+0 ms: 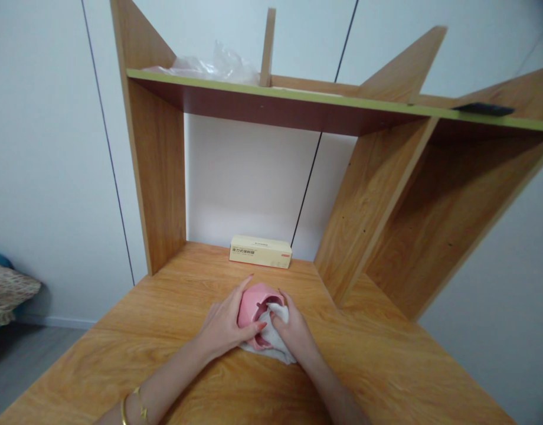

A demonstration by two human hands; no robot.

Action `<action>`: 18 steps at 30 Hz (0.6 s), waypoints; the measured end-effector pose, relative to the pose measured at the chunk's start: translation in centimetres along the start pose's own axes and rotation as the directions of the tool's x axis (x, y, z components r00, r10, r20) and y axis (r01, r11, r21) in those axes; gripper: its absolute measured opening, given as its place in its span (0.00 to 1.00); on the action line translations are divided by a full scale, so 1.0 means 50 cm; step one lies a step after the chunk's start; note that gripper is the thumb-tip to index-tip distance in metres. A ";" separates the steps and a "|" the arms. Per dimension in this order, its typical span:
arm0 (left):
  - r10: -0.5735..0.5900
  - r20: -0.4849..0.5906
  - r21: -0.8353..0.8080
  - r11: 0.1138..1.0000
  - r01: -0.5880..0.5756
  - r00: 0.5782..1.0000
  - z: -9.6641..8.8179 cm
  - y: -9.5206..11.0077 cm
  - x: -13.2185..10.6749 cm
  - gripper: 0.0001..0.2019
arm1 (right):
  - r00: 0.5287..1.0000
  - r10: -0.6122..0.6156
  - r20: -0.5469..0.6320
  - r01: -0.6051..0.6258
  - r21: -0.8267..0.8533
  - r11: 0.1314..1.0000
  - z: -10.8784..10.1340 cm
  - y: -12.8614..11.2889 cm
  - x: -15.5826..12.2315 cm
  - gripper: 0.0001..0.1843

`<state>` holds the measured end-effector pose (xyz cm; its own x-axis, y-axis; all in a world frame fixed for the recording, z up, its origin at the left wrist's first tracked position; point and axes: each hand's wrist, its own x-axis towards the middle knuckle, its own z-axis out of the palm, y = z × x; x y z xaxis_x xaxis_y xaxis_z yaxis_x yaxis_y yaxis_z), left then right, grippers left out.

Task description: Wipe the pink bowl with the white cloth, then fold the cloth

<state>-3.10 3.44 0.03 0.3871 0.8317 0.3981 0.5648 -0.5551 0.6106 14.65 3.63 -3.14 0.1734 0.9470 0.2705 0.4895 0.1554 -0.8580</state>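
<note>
A pink hollow container (251, 304) with faceted sides lies tipped over on the wooden desk, its opening facing right and toward me. My left hand (225, 321) is wrapped round its left side, thumb at the rim. A whitish cloth (278, 337) is partly tucked into the opening and partly spread on the desk beneath. My right hand (293, 324) grips the cloth at the opening, its thumb pressing the cloth and its fingers behind the container's right edge. The inside of the container is mostly hidden by the cloth.
A pale yellow box (260, 252) with printed characters stands at the back of the desk (165, 319). Wooden uprights (159, 177) and a shelf (271, 109) rise behind it. Clear plastic (218, 65) and a dark flat object (484, 109) lie on the shelf.
</note>
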 end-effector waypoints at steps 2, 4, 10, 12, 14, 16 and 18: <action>-0.042 -0.001 0.003 0.999 0.042 0.999 0.004 0.001 -0.001 0.45 | 0.999 0.002 -0.052 -0.001 0.020 1.000 0.003 0.003 -0.001 0.29; -0.073 0.002 0.009 0.997 0.073 0.997 0.009 0.003 -0.002 0.48 | 0.996 0.001 -0.092 0.003 0.039 0.999 0.004 0.005 -0.002 0.28; -0.052 0.050 -0.022 0.998 0.053 0.997 0.010 0.013 -0.004 0.48 | 0.995 -0.012 -0.096 0.020 0.084 0.996 0.001 0.008 -0.002 0.26; -0.066 0.043 -0.017 0.998 0.067 0.997 0.006 0.016 -0.004 0.44 | 0.994 0.002 -0.105 0.003 0.049 0.999 0.003 0.004 -0.003 0.29; -0.084 0.028 -0.004 0.996 0.084 0.996 0.001 0.017 -0.002 0.40 | 0.995 0.018 -0.100 -0.016 0.015 1.000 0.006 -0.001 -0.006 0.32; -0.095 0.003 0.012 0.995 0.095 0.996 -0.003 0.018 -0.001 0.37 | 0.996 0.017 -0.092 -0.019 -0.020 1.000 0.008 -0.007 -0.007 0.33; -0.081 -0.014 0.040 0.996 0.081 0.997 -0.008 0.016 0.001 0.35 | 0.994 -0.012 -0.107 0.006 -0.063 0.998 0.004 -0.015 -0.006 0.34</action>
<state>-2.90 3.05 0.81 0.3298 0.8738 0.3573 0.6229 -0.4858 0.6132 14.05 3.27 -2.65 0.2573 0.9096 0.3261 0.5437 0.1427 -0.8271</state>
